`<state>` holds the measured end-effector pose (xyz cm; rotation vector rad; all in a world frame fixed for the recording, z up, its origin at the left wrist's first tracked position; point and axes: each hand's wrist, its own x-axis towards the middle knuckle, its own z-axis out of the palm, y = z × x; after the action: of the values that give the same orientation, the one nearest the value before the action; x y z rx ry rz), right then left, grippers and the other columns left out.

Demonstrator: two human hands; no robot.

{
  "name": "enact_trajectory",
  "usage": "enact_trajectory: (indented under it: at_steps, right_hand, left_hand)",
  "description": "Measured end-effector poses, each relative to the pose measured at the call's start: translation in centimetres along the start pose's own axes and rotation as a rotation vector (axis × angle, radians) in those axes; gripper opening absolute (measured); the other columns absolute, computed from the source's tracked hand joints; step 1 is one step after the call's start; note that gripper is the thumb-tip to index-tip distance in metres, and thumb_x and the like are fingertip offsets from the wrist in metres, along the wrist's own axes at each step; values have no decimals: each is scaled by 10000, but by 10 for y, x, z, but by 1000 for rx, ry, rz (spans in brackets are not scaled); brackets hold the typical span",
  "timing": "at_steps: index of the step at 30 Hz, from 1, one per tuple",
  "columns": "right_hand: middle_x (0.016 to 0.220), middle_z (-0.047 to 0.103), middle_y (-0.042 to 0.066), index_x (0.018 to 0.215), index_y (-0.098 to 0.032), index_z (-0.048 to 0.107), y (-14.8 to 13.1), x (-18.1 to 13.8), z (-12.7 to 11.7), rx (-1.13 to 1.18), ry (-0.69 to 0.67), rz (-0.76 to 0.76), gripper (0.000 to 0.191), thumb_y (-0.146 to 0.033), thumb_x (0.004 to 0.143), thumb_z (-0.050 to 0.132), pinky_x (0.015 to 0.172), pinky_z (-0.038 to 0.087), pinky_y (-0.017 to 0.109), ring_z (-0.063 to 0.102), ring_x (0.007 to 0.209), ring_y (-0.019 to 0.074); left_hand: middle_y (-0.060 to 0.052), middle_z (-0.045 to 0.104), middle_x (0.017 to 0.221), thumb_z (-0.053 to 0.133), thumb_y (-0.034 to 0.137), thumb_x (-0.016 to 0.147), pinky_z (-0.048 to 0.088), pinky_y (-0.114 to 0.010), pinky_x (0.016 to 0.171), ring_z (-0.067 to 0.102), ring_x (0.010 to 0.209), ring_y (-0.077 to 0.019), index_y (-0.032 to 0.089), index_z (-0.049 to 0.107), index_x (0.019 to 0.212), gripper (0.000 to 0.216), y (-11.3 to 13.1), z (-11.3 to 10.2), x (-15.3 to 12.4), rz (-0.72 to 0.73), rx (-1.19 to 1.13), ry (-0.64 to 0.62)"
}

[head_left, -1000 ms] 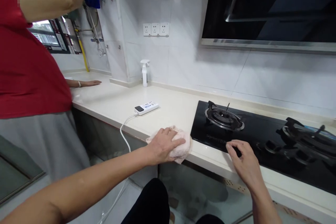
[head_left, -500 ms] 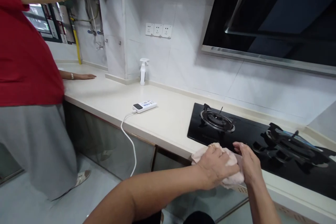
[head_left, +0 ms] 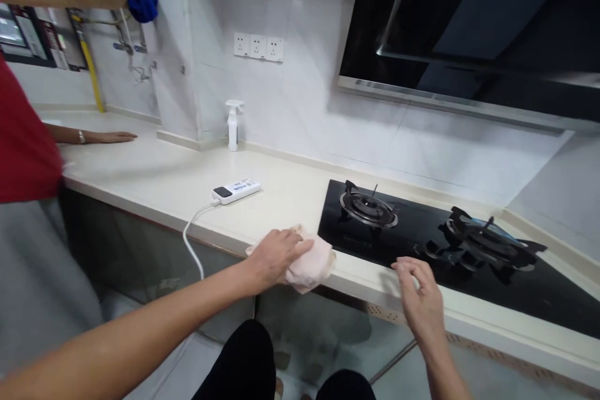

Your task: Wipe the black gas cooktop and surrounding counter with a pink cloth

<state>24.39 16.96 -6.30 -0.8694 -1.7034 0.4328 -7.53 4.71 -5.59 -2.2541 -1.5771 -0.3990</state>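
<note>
Pink cloth (head_left: 310, 265): beneath the person's left hand (head_left: 276, 255), over the front edge of the counter (head_left: 281, 175)
Left hand: clamped on the cloth
Right hand (head_left: 419, 290): curled; whether thumb and fingertips meet cannot be told
Black stove (head_left: 407, 237): just beyond the right hand
</note>
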Motion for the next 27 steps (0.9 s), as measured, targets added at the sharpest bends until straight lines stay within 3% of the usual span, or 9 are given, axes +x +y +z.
enact_trajectory:
  at_steps: [3,6,9,11,12,14,18,22,27]
  right_hand:
    - [1121,639,103,990,-230,690,-48,-17,31,65,-110,-262,187,-347,978,545,956,507,512,601,1088,286]
    - [1359,562,116,1315,-251,576,-91,-28,77,79,-372,-485,404,-252,918,654,1066,478,528,523,1265,296]
    - [1466,499,161,1479,-215,436,-114,-26,115,-109,-566,-529,733,-356,860,803,1099,460,524,490,1329,320]
    - [1397,545,181,1470,-196,443,-123,-21,133,-269,-646,-476,797,-447,828,843,1028,494,538,542,1247,344]
    - [1341,574,183,1441,-196,470,-127,-19,141,-345,-680,-451,797,-480,806,858,978,509,555,567,1187,357]
    - [1285,594,195,1395,-199,499,-134,-16,157,-473,-703,-433,810,-490,754,900,914,502,599,577,1115,380]
    - [1413,509,263,1468,-199,414,-135,-22,183,-563,-623,-489,885,-419,761,899,947,431,676,530,1178,415]
    - [1420,514,208,1530,-227,354,-116,-30,176,-544,-549,-547,836,-399,850,808,981,450,589,535,1188,373]
    - [1418,523,162,1513,-265,395,-74,-34,121,-492,-464,-623,715,-356,895,742,1000,460,528,519,1236,335]
  left_hand:
    - [-189,555,1450,790,452,791,460,-513,1032,550,1297,-356,245,224,1556,974,-5,8,-6,-42,-39,117]
    - [-209,470,1558,818,479,729,432,-526,1134,498,1398,-369,246,62,1622,1193,-10,13,-13,-58,-139,173]
    - [-155,445,1611,831,481,670,437,-477,1168,502,1420,-334,298,141,1642,1206,-34,-5,-28,-86,-299,68]
    - [-91,517,1573,801,432,672,473,-445,1135,516,1413,-337,332,387,1574,998,-58,-32,-40,-189,-365,-102]
    - [-51,541,1557,755,413,725,512,-403,1091,548,1388,-314,348,441,1546,882,-71,-46,-44,-257,-444,-243]
    - [-40,608,1493,644,467,839,539,-412,1049,608,1324,-295,308,525,1483,674,-94,-73,-42,-464,-620,-344]
    - [-141,670,1383,636,654,785,524,-440,1061,640,1246,-298,188,549,1416,789,-108,-85,0,-651,-749,-32]
    - [-145,668,1338,554,672,780,502,-439,1086,636,1208,-289,142,617,1311,753,-82,-50,47,-632,-647,85]
    - [-106,665,1322,485,568,862,459,-400,1110,618,1243,-281,181,665,1275,594,-57,-6,54,-596,-499,73]
